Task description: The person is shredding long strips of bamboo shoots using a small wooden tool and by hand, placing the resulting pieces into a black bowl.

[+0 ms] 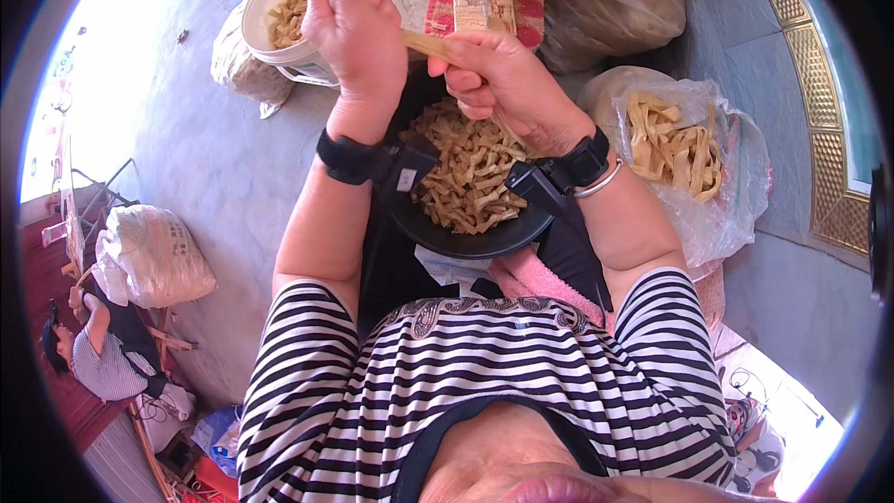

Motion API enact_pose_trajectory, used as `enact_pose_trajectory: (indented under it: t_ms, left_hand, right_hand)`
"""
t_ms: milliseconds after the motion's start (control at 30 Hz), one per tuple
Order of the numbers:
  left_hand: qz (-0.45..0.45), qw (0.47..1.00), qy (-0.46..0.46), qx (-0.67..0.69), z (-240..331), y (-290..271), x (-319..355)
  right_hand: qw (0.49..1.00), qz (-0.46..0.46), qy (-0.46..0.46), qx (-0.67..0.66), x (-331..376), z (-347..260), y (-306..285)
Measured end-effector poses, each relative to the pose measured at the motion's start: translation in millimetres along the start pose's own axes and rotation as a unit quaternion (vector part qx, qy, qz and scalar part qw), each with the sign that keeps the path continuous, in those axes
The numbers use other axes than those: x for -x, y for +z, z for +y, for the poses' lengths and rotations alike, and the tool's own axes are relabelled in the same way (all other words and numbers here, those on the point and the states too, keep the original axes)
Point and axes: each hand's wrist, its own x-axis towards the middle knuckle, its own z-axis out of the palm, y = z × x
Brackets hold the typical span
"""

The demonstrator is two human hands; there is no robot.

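Observation:
Both my hands are raised over the far rim of a wide black bowl [464,243]. A flat tan strip [425,44] stretches between them. My left hand [358,37] is closed on the strip, and a small tan end pokes up above its fingertips. Thumb and fingers of my right hand [507,84] pinch the strip's other side; a length of it hangs below that palm. Many short, twisted tan pieces [470,182] fill the bowl, which sits at my lap. At right, an open plastic bag [745,163] holds long tan strips [675,144].
A white bucket [256,28] with tan pieces stands at the far left. Ahead is a wooden stand [484,5] on a red patterned cloth. A large full bag [615,0] lies far right. Another person [107,354] sits at left near a white sack [158,256]. A pink towel [545,279] covers my lap.

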Motion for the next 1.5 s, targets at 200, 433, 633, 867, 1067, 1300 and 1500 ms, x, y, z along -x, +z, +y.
enact_pose_trajectory:
  t_ms: [200, 433, 633, 867, 1067, 1300, 1500]
  left_hand:
    - [-0.159, 0.861, 0.377, -0.304, -15.1, -4.2, 16.8]
    - [-0.22, 0.948, 0.032, -0.228, -26.2, 11.1, 39.8]
    - [-0.285, 0.838, 0.015, -0.465, -13.4, 6.5, 26.4]
    - [-0.334, 0.801, 0.244, -0.433, -10.0, 0.6, 26.3]
    - [-0.256, 0.866, 0.072, -0.423, -11.8, 1.9, 27.9]
    - [-0.193, 0.86, 0.106, -0.461, -2.9, 11.4, 30.5]
    - [-0.271, 0.843, 0.169, -0.433, -5.8, 2.2, 22.1]
  right_hand:
    - [0.985, 0.049, -0.151, 0.065, 5.4, -0.3, 2.3]
    - [0.81, 0.252, -0.274, 0.453, -2.1, 2.5, -16.2]
    - [0.957, 0.2, -0.126, 0.171, -2.7, 2.2, -26.0]
    - [0.996, 0.005, 0.085, -0.009, 7.6, -20.5, -39.8]
    - [0.939, 0.099, -0.126, 0.304, 8.2, -24.0, -26.2]
    - [0.992, -0.097, -0.015, -0.076, 8.8, -24.1, -51.8]
    - [0.991, 0.032, -0.105, -0.074, 4.2, -11.8, -39.6]
